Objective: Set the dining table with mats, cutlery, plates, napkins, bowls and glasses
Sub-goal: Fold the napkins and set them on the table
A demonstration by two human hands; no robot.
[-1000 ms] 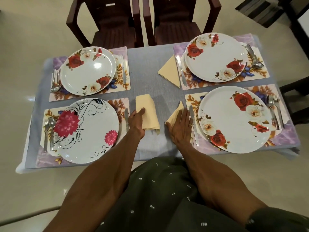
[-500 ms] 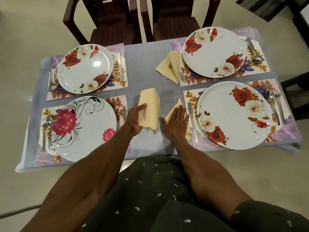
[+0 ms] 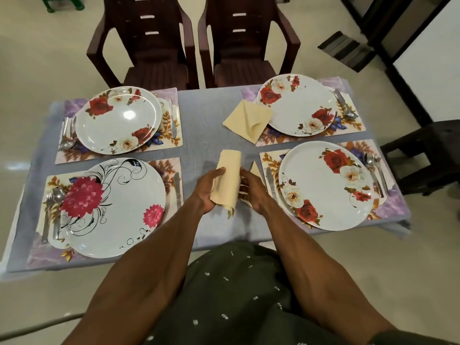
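Nearest the camera, two bare forearms reach over a dark green dotted garment to the middle of the worktop, which is covered by a grey-blue cloth. The left hand grips a folded pale yellow cloth napkin, thumb on top and fingers curled beneath it, holding it lifted lengthwise away from the person. The right hand touches the napkin's right edge with bent fingers — whether they truly pinch it I cannot tell.

Just right of that hand, a corner of a second yellow napkin shows beside a steel table knife and a round white plate with red roses on a floral mat. To the near left sits a white plate with pink flowers and black scrolls, a spoon and fork at its left.

Farther off, two more rose plates rest on mats, a third folded yellow napkin tucked under the far right one. Beyond the worktop stand two dark brown plastic chairs.
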